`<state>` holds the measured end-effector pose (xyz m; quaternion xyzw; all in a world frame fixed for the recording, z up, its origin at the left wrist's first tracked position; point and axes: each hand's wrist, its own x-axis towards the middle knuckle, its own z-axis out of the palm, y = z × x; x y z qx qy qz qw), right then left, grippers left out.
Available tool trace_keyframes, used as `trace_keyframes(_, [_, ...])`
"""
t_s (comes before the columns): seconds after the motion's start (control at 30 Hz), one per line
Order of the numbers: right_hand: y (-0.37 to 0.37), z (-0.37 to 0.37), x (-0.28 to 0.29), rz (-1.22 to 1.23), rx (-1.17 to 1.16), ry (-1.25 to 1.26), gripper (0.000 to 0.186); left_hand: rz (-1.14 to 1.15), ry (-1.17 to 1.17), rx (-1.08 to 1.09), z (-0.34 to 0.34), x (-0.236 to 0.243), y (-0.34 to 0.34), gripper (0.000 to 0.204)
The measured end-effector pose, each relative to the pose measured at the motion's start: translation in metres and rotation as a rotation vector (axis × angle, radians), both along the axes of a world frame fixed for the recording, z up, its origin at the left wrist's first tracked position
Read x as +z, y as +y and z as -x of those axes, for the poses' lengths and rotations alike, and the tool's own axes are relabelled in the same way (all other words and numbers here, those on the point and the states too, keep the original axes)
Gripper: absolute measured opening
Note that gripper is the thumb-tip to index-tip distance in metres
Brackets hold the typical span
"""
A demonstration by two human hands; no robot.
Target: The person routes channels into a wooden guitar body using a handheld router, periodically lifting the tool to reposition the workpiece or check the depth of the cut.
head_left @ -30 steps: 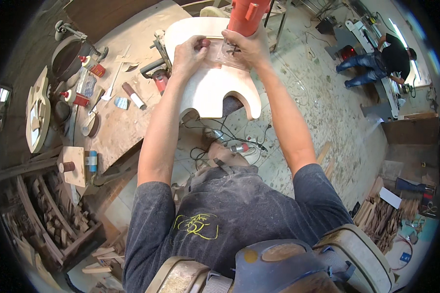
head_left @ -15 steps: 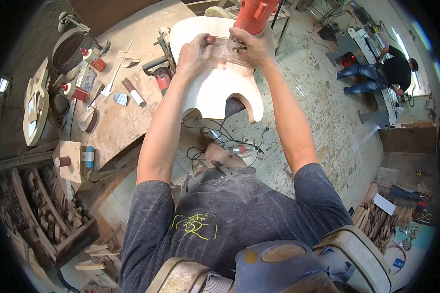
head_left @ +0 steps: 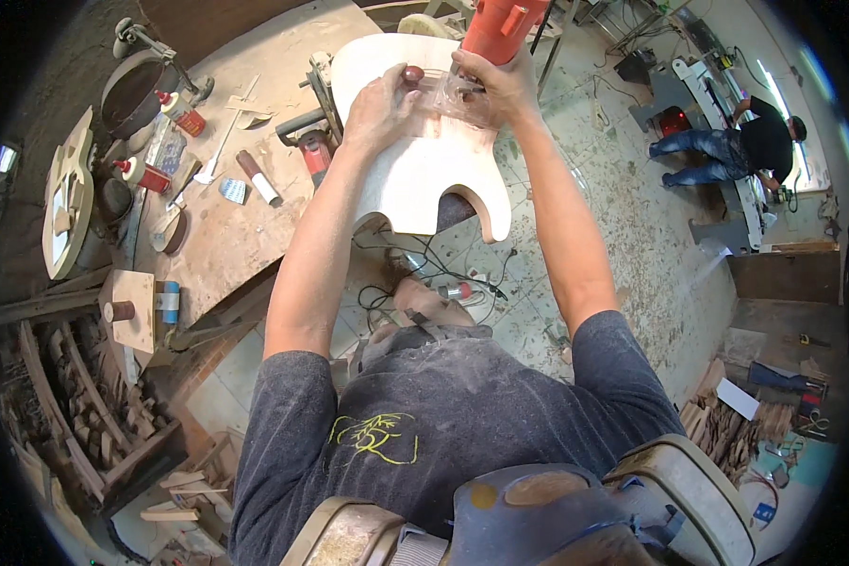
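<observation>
My left hand [head_left: 379, 106] is curled at a round reddish-brown knob [head_left: 413, 74] on a clear base plate [head_left: 439, 99]. My right hand [head_left: 507, 87] grips the lower end of an upright red router [head_left: 500, 26] mounted on that plate, its thumb across the front. The plate rests on a pale wooden guitar body [head_left: 401, 179], whose horned end points toward me. Left of the body are a metal clamp-like fixture [head_left: 323, 104] and a red power tool [head_left: 313, 151]. The router's bit is too small to make out.
The dusty bench [head_left: 236, 226] on the left holds glue bottles [head_left: 181, 114], tools and a block [head_left: 134, 311]; a cream guitar body [head_left: 66, 198] stands beyond. Cables [head_left: 424, 259] lie on the floor. A co-worker [head_left: 764, 141] bends over a machine at right. Wood offcuts [head_left: 726, 429] sit lower right.
Both my hands and the red router have moved slightly to the right. The guitar body sits a little further right in the picture, while the bench items appear shifted left.
</observation>
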<state>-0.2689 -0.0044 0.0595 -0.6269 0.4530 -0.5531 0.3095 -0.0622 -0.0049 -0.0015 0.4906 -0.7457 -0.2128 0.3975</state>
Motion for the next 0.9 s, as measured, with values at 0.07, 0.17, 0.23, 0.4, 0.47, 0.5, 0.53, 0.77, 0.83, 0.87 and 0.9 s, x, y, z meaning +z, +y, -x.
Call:
trace_keyframes(0.07, [-0.004, -0.001, -0.001, 0.01, 0.041, -0.103, 0.043, 0.017, 0.005, 0.0, 0.0, 0.0, 0.0, 0.035])
trace_keyframes(0.17, [-0.008, 0.003, 0.001, 0.017, 0.007, -0.035, 0.044, 0.048, -0.007, -0.026, 0.0, 0.003, -0.001, 0.037])
trace_keyframes(0.23, [-0.005, 0.0, 0.003, -0.002, -0.005, -0.046, 0.044, -0.057, -0.069, -0.054, -0.001, 0.005, -0.004, 0.046])
trace_keyframes(0.4, [-0.008, 0.0, 0.005, -0.023, -0.041, -0.041, 0.044, -0.081, -0.079, -0.046, 0.003, 0.009, -0.002, 0.049])
trace_keyframes(0.47, [-0.011, -0.005, 0.006, 0.03, -0.02, -0.078, 0.043, -0.101, -0.095, -0.021, 0.002, 0.008, -0.001, 0.05])
trace_keyframes(0.5, [-0.013, -0.004, 0.006, 0.031, -0.017, -0.079, 0.043, -0.035, -0.043, -0.056, 0.001, 0.002, -0.003, 0.051])
trace_keyframes(0.53, [-0.015, -0.001, 0.006, 0.03, -0.008, -0.042, 0.043, 0.03, 0.008, -0.095, 0.001, 0.002, -0.004, 0.052])
trace_keyframes(0.77, [-0.015, 0.006, 0.007, -0.032, -0.006, -0.019, 0.041, 0.056, -0.186, -0.119, -0.004, -0.008, -0.007, 0.046])
trace_keyframes(0.83, [-0.016, 0.005, 0.005, 0.001, -0.037, 0.0, 0.041, 0.226, -0.335, -0.102, -0.003, -0.014, -0.009, 0.043])
trace_keyframes(0.87, [-0.016, 0.005, 0.004, 0.034, -0.069, 0.021, 0.041, 0.225, -0.335, -0.104, -0.003, -0.016, -0.01, 0.043])
trace_keyframes(0.9, [-0.016, 0.005, 0.004, 0.033, -0.071, 0.02, 0.041, 0.214, -0.328, -0.089, -0.002, -0.018, -0.01, 0.042])
